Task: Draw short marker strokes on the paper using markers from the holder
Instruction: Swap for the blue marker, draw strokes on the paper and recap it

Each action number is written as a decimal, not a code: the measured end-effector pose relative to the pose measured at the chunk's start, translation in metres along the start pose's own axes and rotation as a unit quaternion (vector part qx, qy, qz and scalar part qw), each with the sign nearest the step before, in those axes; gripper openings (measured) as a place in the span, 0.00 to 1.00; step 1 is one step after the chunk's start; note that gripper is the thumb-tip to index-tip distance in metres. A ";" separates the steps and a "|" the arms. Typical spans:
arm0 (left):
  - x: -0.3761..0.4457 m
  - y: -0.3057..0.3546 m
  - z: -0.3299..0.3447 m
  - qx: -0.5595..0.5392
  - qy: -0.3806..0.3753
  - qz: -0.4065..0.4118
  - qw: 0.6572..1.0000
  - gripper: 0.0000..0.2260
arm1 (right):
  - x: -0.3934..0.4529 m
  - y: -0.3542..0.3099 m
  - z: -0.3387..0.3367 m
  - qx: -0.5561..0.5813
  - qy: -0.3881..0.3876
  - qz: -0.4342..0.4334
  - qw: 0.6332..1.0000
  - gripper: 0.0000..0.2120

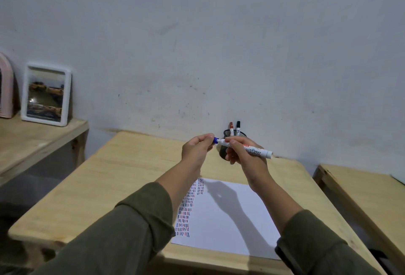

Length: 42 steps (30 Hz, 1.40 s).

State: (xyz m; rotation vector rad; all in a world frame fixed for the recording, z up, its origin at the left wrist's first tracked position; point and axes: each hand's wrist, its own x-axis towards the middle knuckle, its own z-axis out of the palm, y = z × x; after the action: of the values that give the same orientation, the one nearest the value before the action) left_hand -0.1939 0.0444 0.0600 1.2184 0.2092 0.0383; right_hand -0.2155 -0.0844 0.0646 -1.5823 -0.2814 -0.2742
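My right hand (243,154) grips a white marker (254,150) held level above the table, in front of the black mesh holder (223,152). My left hand (197,150) pinches the marker's blue cap (215,140) at its left end, touching the marker's tip end. The holder stands at the table's far edge by the wall, with a red marker (231,127) and a black marker (238,127) upright in it. A white paper (230,215) lies on the wooden table (109,187) below my arms. Rows of short blue, red and black strokes (186,211) fill the paper's left side.
A white-framed picture (46,94) and a pink object (5,86) stand on a lower wooden shelf (32,141) at the left. Another wooden surface (368,189) sits to the right. A grey wall rises right behind the table.
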 end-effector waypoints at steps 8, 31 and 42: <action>-0.005 0.012 0.009 0.016 -0.032 -0.044 0.998 0.05 | 0.001 -0.006 -0.007 -0.044 -0.018 -0.030 0.998 0.08; 0.038 0.018 0.017 0.008 -0.025 0.005 1.000 0.09 | 0.020 -0.002 -0.036 0.207 -0.171 0.138 0.953 0.34; 0.099 0.020 0.051 0.196 -0.086 0.067 0.975 0.12 | 0.075 0.016 -0.054 0.031 -0.063 0.144 0.987 0.16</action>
State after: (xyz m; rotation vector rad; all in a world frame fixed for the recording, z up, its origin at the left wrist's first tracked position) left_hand -0.0863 0.0176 0.0816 1.6201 -0.0212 0.0081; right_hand -0.1397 -0.1376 0.0770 -1.5576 -0.1533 0.0590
